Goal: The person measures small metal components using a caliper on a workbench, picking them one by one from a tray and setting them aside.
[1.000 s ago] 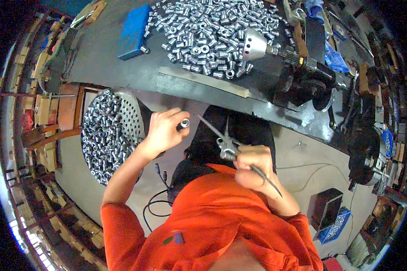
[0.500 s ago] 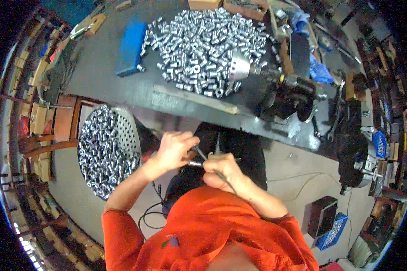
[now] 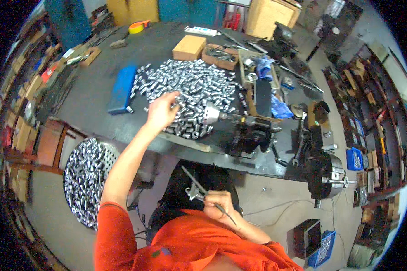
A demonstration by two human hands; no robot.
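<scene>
My left hand [image 3: 163, 111] is over the near left part of a heap of small shiny metal sleeves [image 3: 199, 83] on the dark workbench. Its fingers are curled together at the pieces, and what lies between them I cannot make out. Low in front of my body, my right hand [image 3: 220, 205] is closed around a slim grey file-like rod [image 3: 192, 177]. One end slants up and left past the fingers, the other comes out below the fist. A shiny metal piece [image 3: 194, 194] shows beside the rod; whether the hand holds it too is unclear.
A perforated round container [image 3: 108, 156] full of similar sleeves stands left of my lap. On the bench [image 3: 95, 86] are a blue box [image 3: 123, 90], a perforated metal cone [image 3: 210, 114] on a dark machine [image 3: 253, 135], a wrench [image 3: 299, 147] and a vise [image 3: 328, 174].
My left hand has left the rod and moved up to the heap on the bench. My right hand still grips the rod. The view has tilted up, showing more of the bench's far side.
</scene>
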